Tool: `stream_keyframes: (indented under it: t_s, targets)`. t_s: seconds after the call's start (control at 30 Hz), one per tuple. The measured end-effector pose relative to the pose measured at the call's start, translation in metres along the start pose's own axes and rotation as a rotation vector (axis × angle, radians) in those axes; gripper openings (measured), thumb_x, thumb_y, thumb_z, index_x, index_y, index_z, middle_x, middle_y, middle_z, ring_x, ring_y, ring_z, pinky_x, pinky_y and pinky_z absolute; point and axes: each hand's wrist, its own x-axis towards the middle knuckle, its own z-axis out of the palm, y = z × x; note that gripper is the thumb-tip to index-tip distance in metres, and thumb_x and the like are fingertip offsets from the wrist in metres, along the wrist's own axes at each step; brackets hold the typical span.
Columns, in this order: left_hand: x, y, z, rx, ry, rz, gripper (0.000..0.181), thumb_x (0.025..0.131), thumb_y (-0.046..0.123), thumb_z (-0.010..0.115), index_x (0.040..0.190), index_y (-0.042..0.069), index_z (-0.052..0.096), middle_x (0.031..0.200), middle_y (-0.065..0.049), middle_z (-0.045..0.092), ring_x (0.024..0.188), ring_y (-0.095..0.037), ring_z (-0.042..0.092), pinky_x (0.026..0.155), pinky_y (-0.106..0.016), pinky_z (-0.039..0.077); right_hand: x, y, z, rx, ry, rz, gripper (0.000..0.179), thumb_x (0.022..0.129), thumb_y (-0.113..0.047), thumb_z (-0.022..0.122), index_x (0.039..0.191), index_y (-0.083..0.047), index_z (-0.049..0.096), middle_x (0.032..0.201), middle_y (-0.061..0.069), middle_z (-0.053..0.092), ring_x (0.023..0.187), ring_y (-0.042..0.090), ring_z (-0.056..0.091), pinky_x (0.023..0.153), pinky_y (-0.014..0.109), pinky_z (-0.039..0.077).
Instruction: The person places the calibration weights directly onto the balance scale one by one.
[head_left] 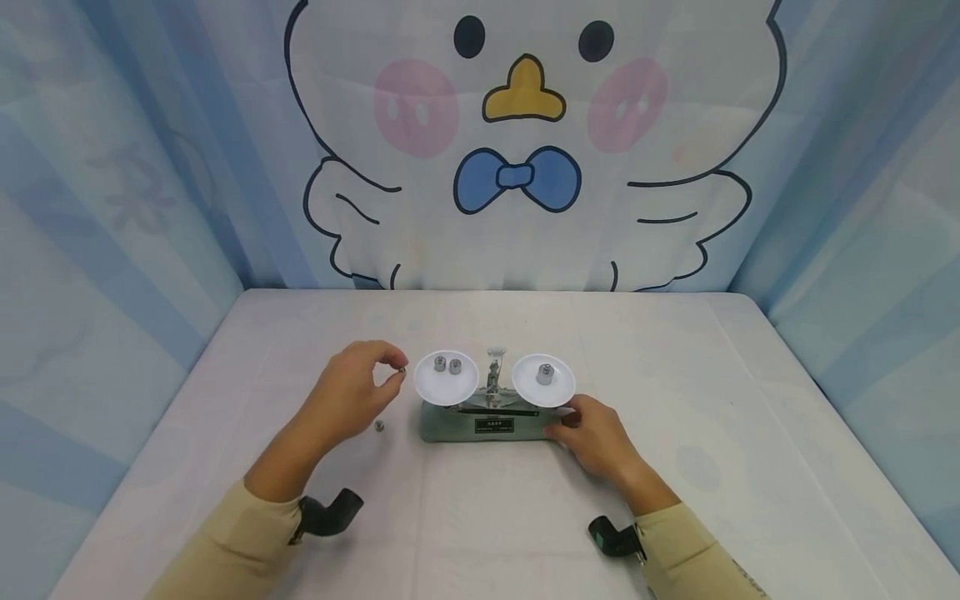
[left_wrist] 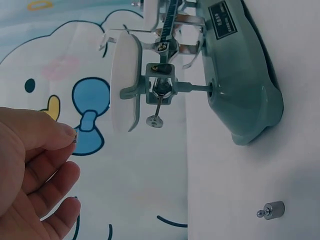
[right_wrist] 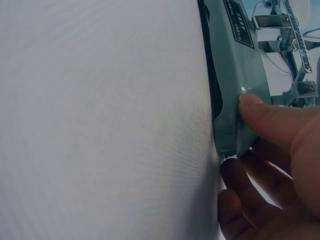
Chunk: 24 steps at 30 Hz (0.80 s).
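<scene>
A green balance scale (head_left: 450, 427) with two white pans stands on the table. Two small metal weights (head_left: 455, 367) sit in its left pan (head_left: 431, 388), and a larger metal weight (head_left: 545, 375) is in the right pan (head_left: 527, 390). Just left of the left pan, my left hand (head_left: 351, 396) pinches a small metal weight (left_wrist: 75, 137) between thumb and index finger, mostly hidden by the fingertips. My right hand (head_left: 597, 437) grips the right end of the base, its thumb on the front face and its fingers around the end.
Another knobbed metal weight (left_wrist: 273, 210) rests on the white tablecloth (head_left: 480, 517), left of the base and near my left forearm. Behind the table hangs a printed curtain (head_left: 517, 242), with blue and white curtains along both sides.
</scene>
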Motion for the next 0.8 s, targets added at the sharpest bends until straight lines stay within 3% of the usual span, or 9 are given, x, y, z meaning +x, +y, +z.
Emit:
stream_keyframes:
  t_s: [0.3, 0.8]
  targets:
    - [0.008, 0.009, 0.01, -0.018, -0.019, 0.035, 0.017, 0.081, 0.017, 0.065, 0.098, 0.012, 0.061, 0.096, -0.001, 0.059, 0.091, -0.018, 0.051, 0.082, -0.035, 0.047, 0.0, -0.001, 0.0, 0.002, 0.0, -0.004, 0.047, 0.074, -0.022, 0.071, 0.116, -0.006, 0.056, 0.111, 0.009, 0.059, 0.096, 0.023, 0.058, 0.081, 0.043, 0.046]
    - [0.018, 0.009, 0.025, -0.032, -0.074, 0.008, 0.014, 0.082, 0.017, 0.063, 0.095, 0.012, 0.063, 0.096, -0.001, 0.06, 0.093, -0.021, 0.053, 0.081, -0.035, 0.047, -0.001, -0.001, -0.002, 0.004, 0.002, 0.008, 0.046, 0.074, -0.023, 0.071, 0.115, -0.008, 0.056, 0.112, 0.008, 0.059, 0.096, 0.023, 0.057, 0.082, 0.043, 0.045]
